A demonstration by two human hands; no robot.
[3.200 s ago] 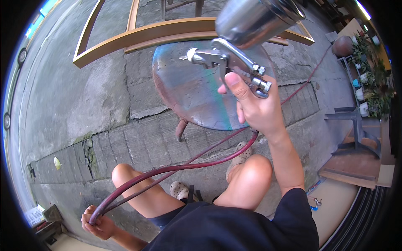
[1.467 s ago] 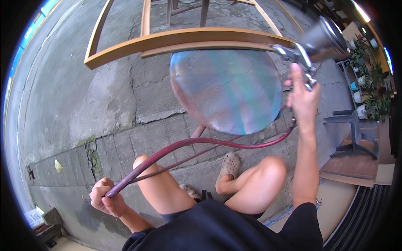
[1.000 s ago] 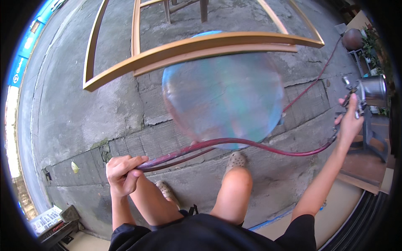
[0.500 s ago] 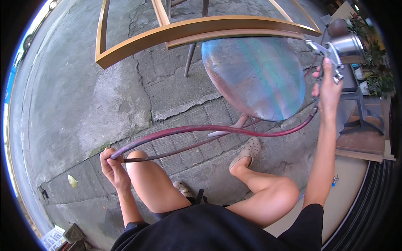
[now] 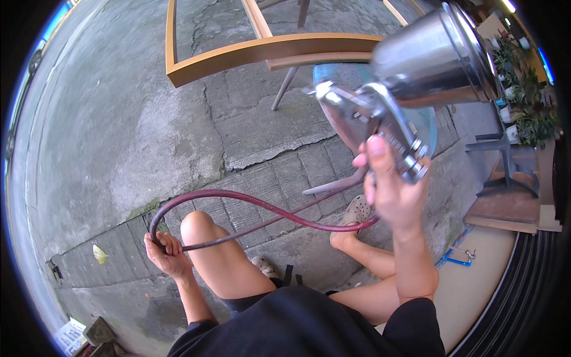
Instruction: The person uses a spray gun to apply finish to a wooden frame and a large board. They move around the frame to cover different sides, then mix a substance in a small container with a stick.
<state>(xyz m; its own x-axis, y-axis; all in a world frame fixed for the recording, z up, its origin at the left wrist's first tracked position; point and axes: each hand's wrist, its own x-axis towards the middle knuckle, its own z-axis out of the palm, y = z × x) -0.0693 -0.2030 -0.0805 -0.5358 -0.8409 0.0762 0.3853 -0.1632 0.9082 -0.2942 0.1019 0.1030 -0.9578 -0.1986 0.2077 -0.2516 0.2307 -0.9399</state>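
My right hand (image 5: pixel 395 184) is closed round the handle of a silver spray gun (image 5: pixel 380 113), raised in front of me. A metal cup (image 5: pixel 431 56) sits on the gun's top, tilted over to the right. From the gun a dark red hose (image 5: pixel 267 206) loops down and across to my left hand (image 5: pixel 168 254), whose fingers are wrapped round it beside my left knee. Behind the gun, a paint-stained round stool seat (image 5: pixel 342 122) is partly hidden. Beyond it stretches a golden-brown frame (image 5: pixel 238 55) with a curved front rail.
Grey cracked concrete (image 5: pixel 172 137) and a strip of paving lie ahead. At the right stand a dark stool (image 5: pixel 505 172) on a brown board (image 5: pixel 499 211) and potted plants (image 5: pixel 529 113). A blue tool (image 5: pixel 458 260) lies on the pale floor. A yellowish leaf (image 5: pixel 99 254) rests at the left.
My right hand has brought the spray gun leftward and closer, so it now covers part of the round seat. The hose bends into a tighter loop. My left hand has lowered slightly.
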